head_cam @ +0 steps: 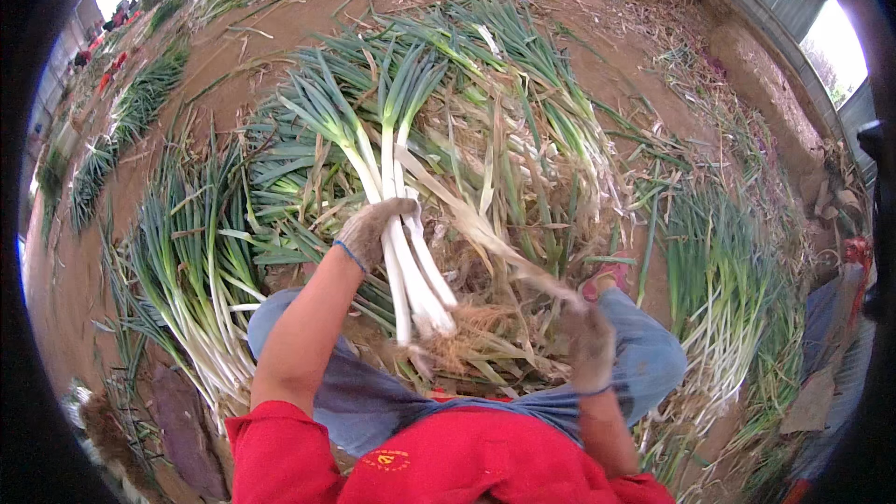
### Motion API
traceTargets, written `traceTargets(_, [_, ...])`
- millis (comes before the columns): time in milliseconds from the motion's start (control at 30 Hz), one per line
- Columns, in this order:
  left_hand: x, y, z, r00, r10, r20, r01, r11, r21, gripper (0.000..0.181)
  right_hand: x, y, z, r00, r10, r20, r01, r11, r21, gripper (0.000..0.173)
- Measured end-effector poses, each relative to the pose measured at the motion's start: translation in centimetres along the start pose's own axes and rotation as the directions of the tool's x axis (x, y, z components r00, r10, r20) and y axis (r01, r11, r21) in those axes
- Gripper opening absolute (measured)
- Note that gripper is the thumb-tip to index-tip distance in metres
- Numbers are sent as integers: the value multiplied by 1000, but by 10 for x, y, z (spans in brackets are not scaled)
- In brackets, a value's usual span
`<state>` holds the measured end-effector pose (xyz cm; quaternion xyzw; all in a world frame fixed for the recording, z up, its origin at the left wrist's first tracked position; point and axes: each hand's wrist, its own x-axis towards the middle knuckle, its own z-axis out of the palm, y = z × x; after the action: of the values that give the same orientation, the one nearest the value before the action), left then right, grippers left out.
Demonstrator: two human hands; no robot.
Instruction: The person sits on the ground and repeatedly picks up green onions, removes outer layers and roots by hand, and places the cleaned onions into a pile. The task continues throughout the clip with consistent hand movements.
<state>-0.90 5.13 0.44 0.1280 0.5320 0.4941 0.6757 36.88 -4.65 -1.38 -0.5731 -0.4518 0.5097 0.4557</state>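
Observation:
Several leeks or large green onions [414,273] with thick white stalks are held by my gloved left hand [378,227] around their middle. Their green tops point away from me and their brown roots hang towards my lap. My gloved right hand [589,346], blurred, is at the right over my knee. It grips the end of a long dry, pale leaf [483,227], which stretches from the held stalks to that hand. Under both hands lie loose leaves and root scraps.
Green onion piles lie ahead [560,98], at the left [196,280] and at the right [721,294]. More bundles [140,105] line the dirt floor at the far left. Someone's jeans-clad leg [833,336] is at the right edge. A furry animal [105,427] is at the lower left.

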Motion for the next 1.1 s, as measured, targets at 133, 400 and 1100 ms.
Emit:
traceTargets(133, [-36,-3,-14,996,-72,-54,75,995,60,25,55,29,-55,942,-337,-14,149,454,-878,41])
traceTargets(400, [-45,-24,-36,992,-118,-55,122,990,73,24,67,-37,181,771,-126,624,441,813,-381,28])
traceTargets(1100, [-92,-13,-79,994,1,109,21,980,-197,23,123,12,285,741,-296,603,347,937,34,35])
